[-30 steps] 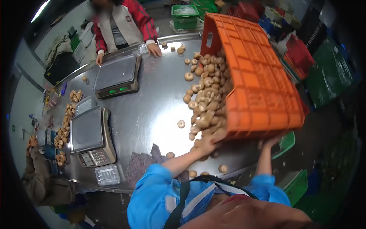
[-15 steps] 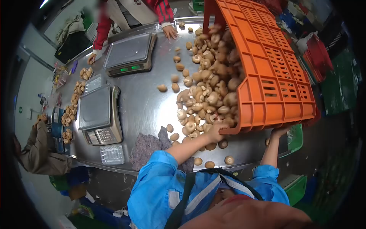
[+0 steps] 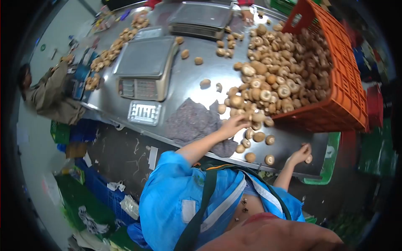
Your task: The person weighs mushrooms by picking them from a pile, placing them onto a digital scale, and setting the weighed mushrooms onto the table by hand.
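**Mushrooms heaped beside tipped crate, both hands at the pile's near edge**

Orange crate (image 3: pixel 339 83) lies tilted on its side at the right of the steel tabletop (image 3: pixel 188 79), open face toward the table's middle. Mushroom pile (image 3: pixel 272 71) fills the crate mouth and spreads out onto the metal, thinning to single caps toward the near edge.

Left hand (image 3: pixel 234 124) reaches forward from a blue sleeve (image 3: pixel 176 184), fingers loosely spread and resting at the near fringe of the pile, touching the closest caps. Nothing clearly gripped; fingers look half open.

Right hand (image 3: pixel 301 154) sits low at the tabletop's near right edge, fingers curled narrow beside a single mushroom (image 3: pixel 309 159). Whether it pinches that cap or only touches it, cannot tell.

Loose mushrooms (image 3: pixel 255 144) lie scattered between the two hands. A grey cloth (image 3: pixel 194 121) lies flat just left of the left hand, its corner passing under the forearm.

Further left: a weighing scale (image 3: pixel 146 67) with keypad facing the near edge, and a clear plastic tray (image 3: pixel 144 113) just in front of it. A second scale (image 3: pixel 201 19) stands at the far side. More mushrooms (image 3: pixel 111 50) lie in a strip along the far left edge, near another person in a brown sleeve (image 3: pixel 50 90). A green crate (image 3: pixel 328 161) shows below the tabletop at right.
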